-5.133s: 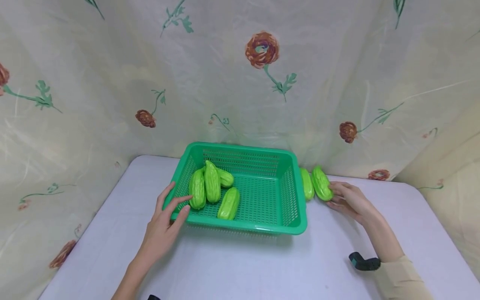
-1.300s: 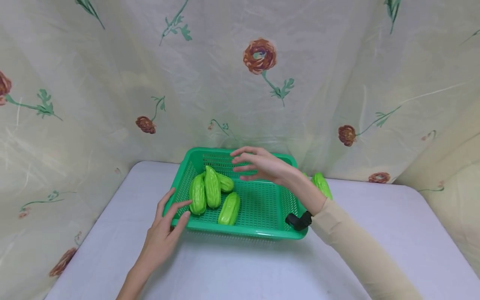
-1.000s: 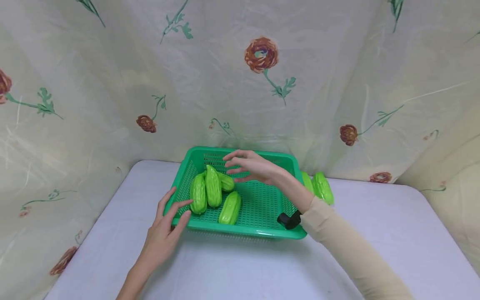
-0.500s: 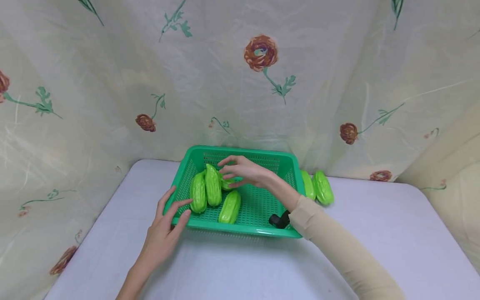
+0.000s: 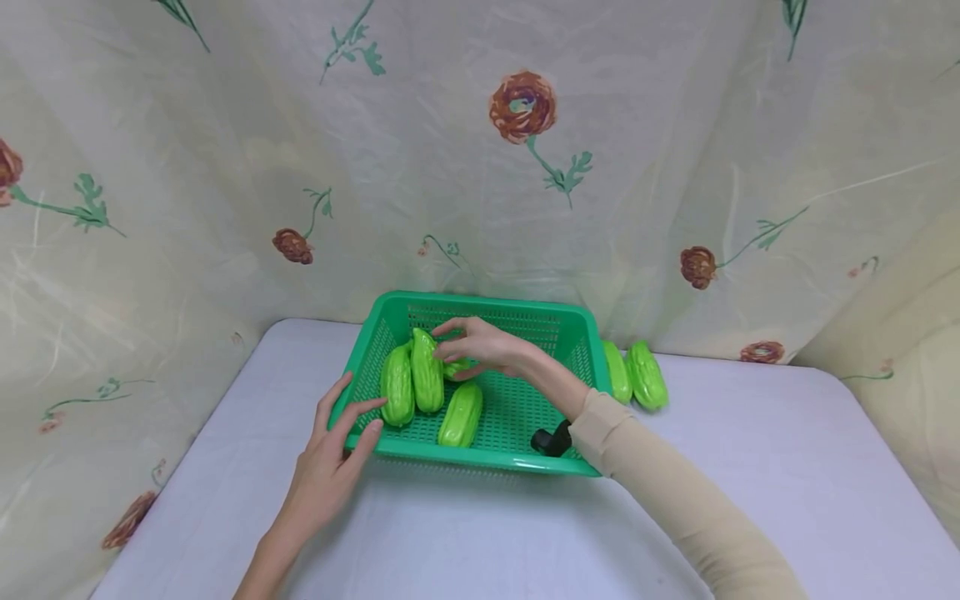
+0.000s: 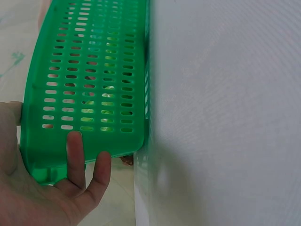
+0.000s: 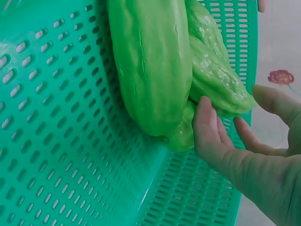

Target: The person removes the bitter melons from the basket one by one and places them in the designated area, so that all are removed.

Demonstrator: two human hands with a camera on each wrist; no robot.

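Observation:
Four sides of green mesh enclose the basket [image 5: 517, 461], which holds several light-green ridged bitter melons. Its front-left corner is held by my left hand [image 5: 324, 467]; in the left wrist view, fingers [image 6: 100, 176] press the outer wall. My right hand [image 5: 486, 344] reaches over the basket's left half, fingers loosely spread beside a leaning bitter melon [image 5: 427, 375]. Partly behind that hand lies another bitter melon [image 5: 453, 368]. A third bitter melon [image 5: 397, 387] lies at the left wall, and one bitter melon [image 5: 461, 415] sits nearer the front. The right wrist view shows separated fingers near a melon tip [image 7: 237, 104].
Two more bitter melons, one [image 5: 617, 372] against the basket's right side and one [image 5: 648, 377] beside it, lie on the white-covered table [image 5: 750, 467]. A flowered curtain [image 5: 630, 183] hangs directly behind the table.
My right hand released a bitter melon on the table right of the basket, then moved left over the basket and lowered toward the melons inside. The left hand stays at the corner.

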